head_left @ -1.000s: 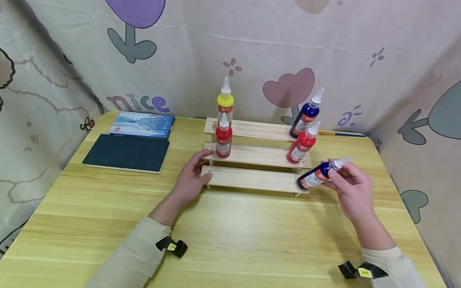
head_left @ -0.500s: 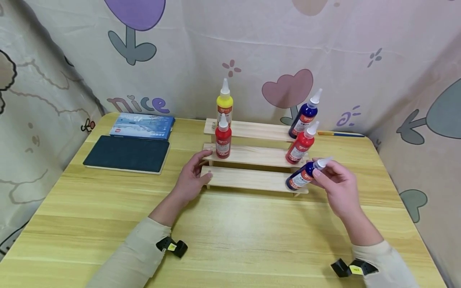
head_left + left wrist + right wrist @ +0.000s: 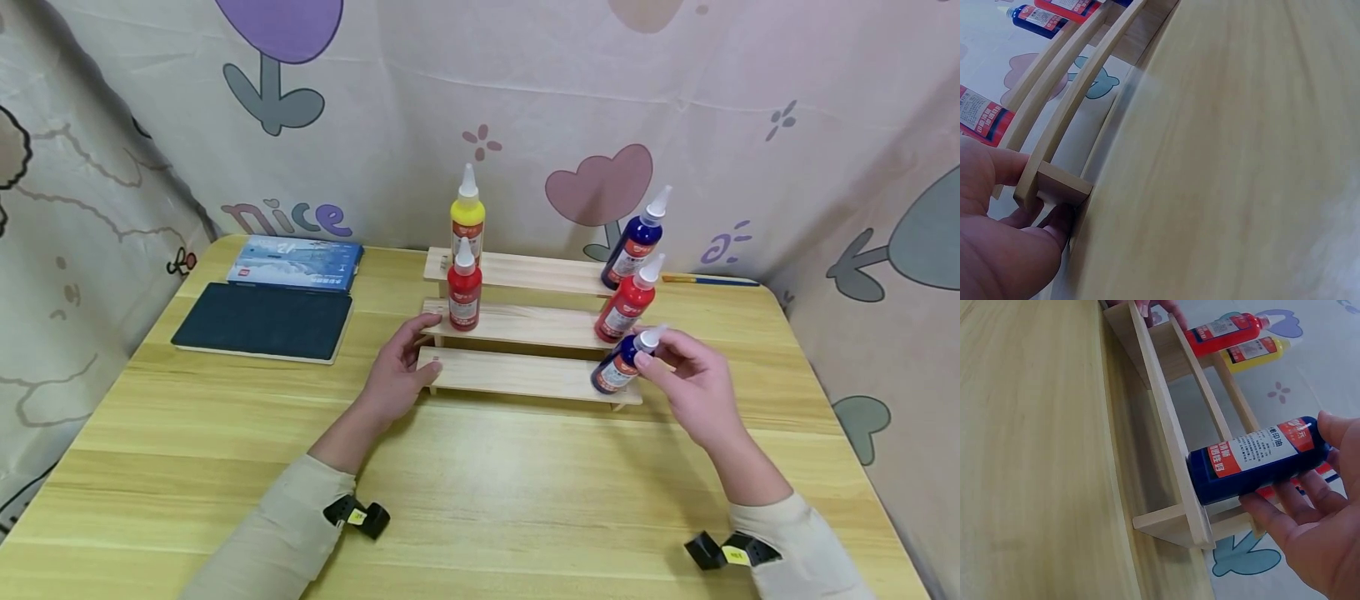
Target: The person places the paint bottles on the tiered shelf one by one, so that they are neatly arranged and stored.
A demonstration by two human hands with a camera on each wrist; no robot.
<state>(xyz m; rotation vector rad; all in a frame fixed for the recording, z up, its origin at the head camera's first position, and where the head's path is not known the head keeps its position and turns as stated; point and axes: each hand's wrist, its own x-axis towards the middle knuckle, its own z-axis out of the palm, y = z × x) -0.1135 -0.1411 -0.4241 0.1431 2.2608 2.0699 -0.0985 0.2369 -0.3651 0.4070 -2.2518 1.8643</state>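
Note:
A three-tier wooden display rack (image 3: pixel 517 371) stands on the table. My left hand (image 3: pixel 393 379) grips its left end, with thumb and fingers around the lowest tier and its support in the left wrist view. My right hand (image 3: pixel 697 392) pinches a blue squeeze bottle (image 3: pixel 1260 462) with a white nozzle cap near its top. The bottle's base is right at the lowest tier's right end. On the middle tier are a red bottle (image 3: pixel 465 300) at left and another red bottle (image 3: pixel 626 308) at right. A yellow bottle (image 3: pixel 468 218) and a second blue bottle (image 3: pixel 633 248) occupy the top tier.
To the rack's left lie a dark notebook (image 3: pixel 262 321) and a flat blue box (image 3: pixel 296 260). A paintbrush (image 3: pixel 712 279) lies at the back right of the table (image 3: pixel 495 500). Printed cloth (image 3: pixel 420 108) hangs behind.
My right hand has moved left with the blue bottle, bringing it further over the lowest tier and more upright. My left hand has kept its place on the rack.

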